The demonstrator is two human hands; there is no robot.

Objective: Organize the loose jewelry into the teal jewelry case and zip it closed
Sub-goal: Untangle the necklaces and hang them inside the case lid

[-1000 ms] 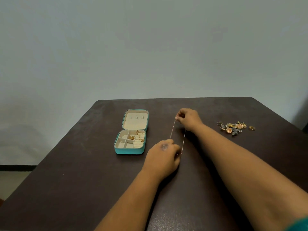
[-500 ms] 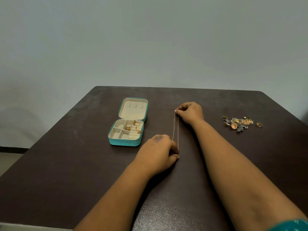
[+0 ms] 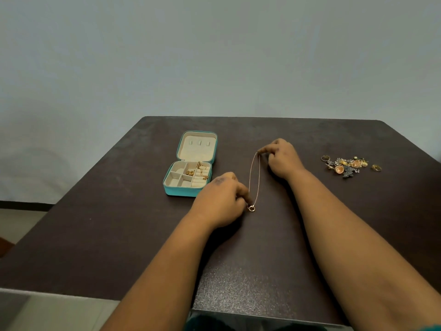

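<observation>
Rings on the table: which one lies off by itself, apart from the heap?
The gold ring at the far right. It lies alone on the table, with a gap between it and the jewelry pile; another ring sits at the pile's left edge.

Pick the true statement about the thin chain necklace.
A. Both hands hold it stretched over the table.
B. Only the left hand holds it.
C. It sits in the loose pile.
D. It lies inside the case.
A: the left hand and the right hand each pinch an end of the necklace.

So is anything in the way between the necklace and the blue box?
Nothing visible. The necklace is stretched between the left hand and right hand, just right of the open teal case; only bare table lies between.
</observation>
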